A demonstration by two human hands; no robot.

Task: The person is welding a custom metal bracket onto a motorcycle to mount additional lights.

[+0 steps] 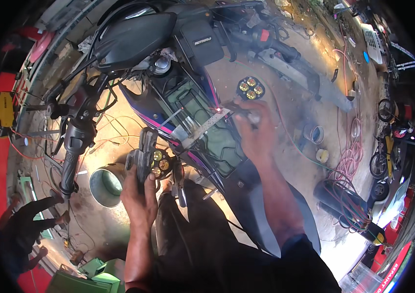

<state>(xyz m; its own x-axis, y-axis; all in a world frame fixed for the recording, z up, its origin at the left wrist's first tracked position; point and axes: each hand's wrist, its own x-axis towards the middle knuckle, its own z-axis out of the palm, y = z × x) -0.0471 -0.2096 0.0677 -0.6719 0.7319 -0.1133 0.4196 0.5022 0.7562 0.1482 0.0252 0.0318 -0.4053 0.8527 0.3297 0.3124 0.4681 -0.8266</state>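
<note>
My left hand (139,193) is closed round a black blocky part (146,151), held upright beside the motorcycle. Against it sits a round lamp (160,164) with several gold-toned lenses. A flat metal strip (206,128) lies slantwise across the motorcycle's opened middle (222,146). Over the strip's far right end is my right hand (254,124), fingers curled, somewhat blurred. A small bright glow shows at that end, with haze around it. What the right fingers grip is unclear. A second round lamp (250,88) with gold-toned lenses is just beyond that hand.
The motorcycle's handlebar grip (72,158) juts out at the left, its dark seat (276,205) lies under my right forearm. A metal bucket (106,186) stands on the floor. Coiled hoses (351,166) and a dark cylinder (342,200) are at the right. Another person (26,224) is at lower left.
</note>
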